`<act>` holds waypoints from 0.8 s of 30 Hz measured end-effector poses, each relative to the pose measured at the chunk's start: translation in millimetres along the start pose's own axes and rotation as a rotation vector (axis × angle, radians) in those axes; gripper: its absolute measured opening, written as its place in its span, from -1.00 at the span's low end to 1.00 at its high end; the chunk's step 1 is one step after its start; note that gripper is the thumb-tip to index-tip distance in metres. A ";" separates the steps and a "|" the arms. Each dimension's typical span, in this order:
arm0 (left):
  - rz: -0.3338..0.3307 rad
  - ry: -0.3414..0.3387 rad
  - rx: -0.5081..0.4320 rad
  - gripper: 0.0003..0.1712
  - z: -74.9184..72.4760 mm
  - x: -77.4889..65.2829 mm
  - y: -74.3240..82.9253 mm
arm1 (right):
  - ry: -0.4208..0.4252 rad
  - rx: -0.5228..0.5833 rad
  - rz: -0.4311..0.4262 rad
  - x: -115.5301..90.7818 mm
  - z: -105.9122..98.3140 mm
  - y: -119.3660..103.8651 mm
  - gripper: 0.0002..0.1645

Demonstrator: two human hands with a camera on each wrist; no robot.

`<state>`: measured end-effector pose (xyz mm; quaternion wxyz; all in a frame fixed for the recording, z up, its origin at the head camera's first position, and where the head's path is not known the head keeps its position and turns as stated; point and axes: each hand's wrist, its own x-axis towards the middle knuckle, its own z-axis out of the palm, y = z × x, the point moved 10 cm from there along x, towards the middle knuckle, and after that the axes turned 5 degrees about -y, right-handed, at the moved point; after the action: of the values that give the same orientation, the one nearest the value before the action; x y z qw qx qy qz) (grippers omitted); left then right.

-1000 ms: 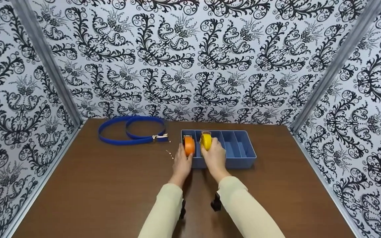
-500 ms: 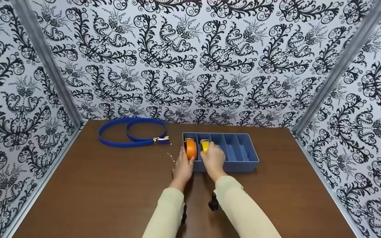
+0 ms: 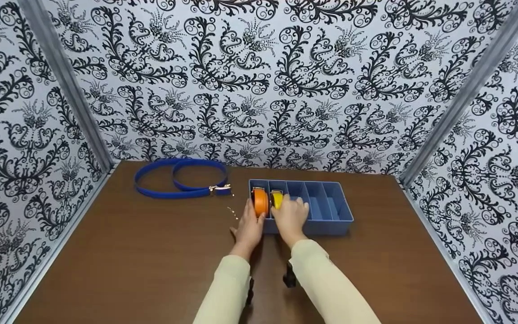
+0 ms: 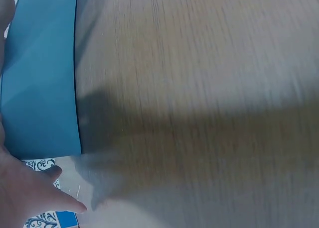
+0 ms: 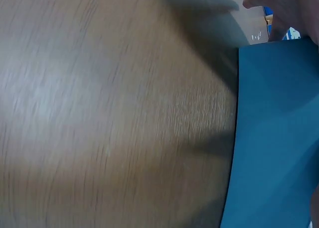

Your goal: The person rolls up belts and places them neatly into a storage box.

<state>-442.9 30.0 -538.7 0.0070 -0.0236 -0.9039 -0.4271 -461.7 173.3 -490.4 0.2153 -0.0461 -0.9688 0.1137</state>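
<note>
Reaching forward in pale sleeves (image 3: 226, 283), with a dark fitting (image 3: 289, 276) hanging beneath the right cuff, and extending both forearms over a brown table (image 3: 151, 256). Placing both hands side by side at the near wall of a blue tray (image 3: 328, 228) — left hand (image 3: 248, 228) by the front-left corner, right hand (image 3: 291, 219) over the second compartment, near the left one without touching it. Holding the near end of an orange coil (image 3: 261, 201) between the left thumb and fingers, and sticking the little finger out straight over the table, past the tray's left end. Keeping that coil on edge inside the leftmost compartment. Gripping a yellow coil (image 3: 278, 199) with the right hand, curling the fingers down over it and hiding most of it; seating it in the next compartment along, just beside the orange one. Showing a metal piece at the far end of each coil, but being unable to tell about contact with the tray floor. Counting five compartments across the tray, divided by thin upright walls. Noticing small pale flecks (image 3: 233, 213) on the table to the left and, farther back, a blue strap (image 3: 173, 195) lying in loops — ending in a metal clasp (image 3: 220, 187). Facing, behind everything, a white wall (image 3: 241, 67) covered in black scrollwork, and framing it with grey posts (image 3: 64, 81) at both corners.
</note>
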 end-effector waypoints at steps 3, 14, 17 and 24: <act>-0.013 -0.004 -0.009 -0.24 -0.1 0.2 -2.2 | -0.018 -0.015 -0.027 -2.1 -2.2 -3.1 -0.42; -0.021 -0.023 -0.015 -0.23 -0.4 2.1 -3.9 | 0.047 0.050 -0.167 -20.6 -20.2 -4.7 -0.58; -0.027 -0.028 -0.009 -0.23 0.9 2.6 -4.1 | 0.049 0.039 -0.218 -24.1 -24.9 -3.5 -0.63; -0.005 -0.030 -0.018 -0.23 1.7 1.2 0.5 | 0.107 0.027 -0.428 -36.1 -39.3 -3.8 -0.74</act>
<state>-444.0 31.6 -539.4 -0.0079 -0.0276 -0.8999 -0.4351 -412.5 172.5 -469.5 0.2860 0.1575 -0.9422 0.0756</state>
